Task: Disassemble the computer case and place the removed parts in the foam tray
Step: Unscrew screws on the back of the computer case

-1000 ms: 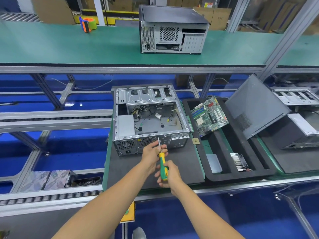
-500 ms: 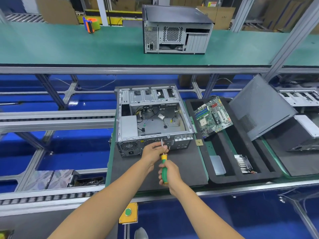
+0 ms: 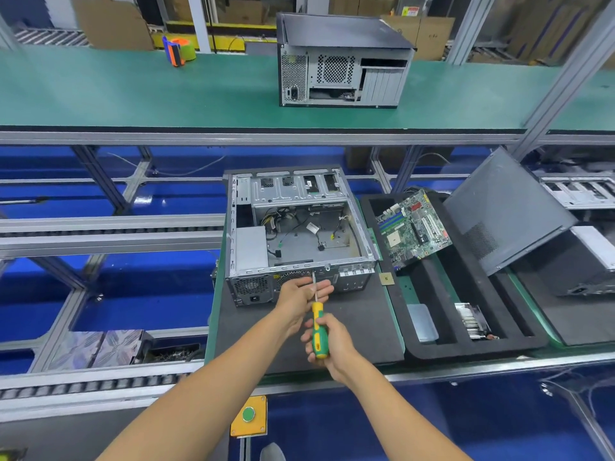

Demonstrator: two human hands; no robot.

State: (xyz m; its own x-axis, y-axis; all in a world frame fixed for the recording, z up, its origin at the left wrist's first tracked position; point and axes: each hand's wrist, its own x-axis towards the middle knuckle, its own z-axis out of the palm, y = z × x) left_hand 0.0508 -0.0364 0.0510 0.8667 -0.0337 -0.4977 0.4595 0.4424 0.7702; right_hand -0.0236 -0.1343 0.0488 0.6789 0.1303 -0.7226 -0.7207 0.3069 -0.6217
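Observation:
An open grey computer case [image 3: 299, 227] lies on a black mat, its inside showing loose cables and a power supply at the left. My right hand [image 3: 332, 344] grips a green and yellow screwdriver [image 3: 318, 331] by the handle. The metal shaft points up at the case's near rear panel. My left hand [image 3: 304, 291] holds the shaft near its tip, against that panel. The black foam tray [image 3: 442, 327] to the right holds a green motherboard [image 3: 414, 227], a heatsink [image 3: 472, 319] and a flat grey part [image 3: 422, 322].
A grey side panel [image 3: 502, 211] leans on another case at the right. A small square chip [image 3: 386, 278] lies on the mat by the tray. A closed case [image 3: 342, 61] and a tape dispenser [image 3: 178, 49] stand on the green belt behind. Roller rails run at left.
Both hands and the screwdriver keep the same hold at the rear panel. The view has shifted slightly; nothing else has moved.

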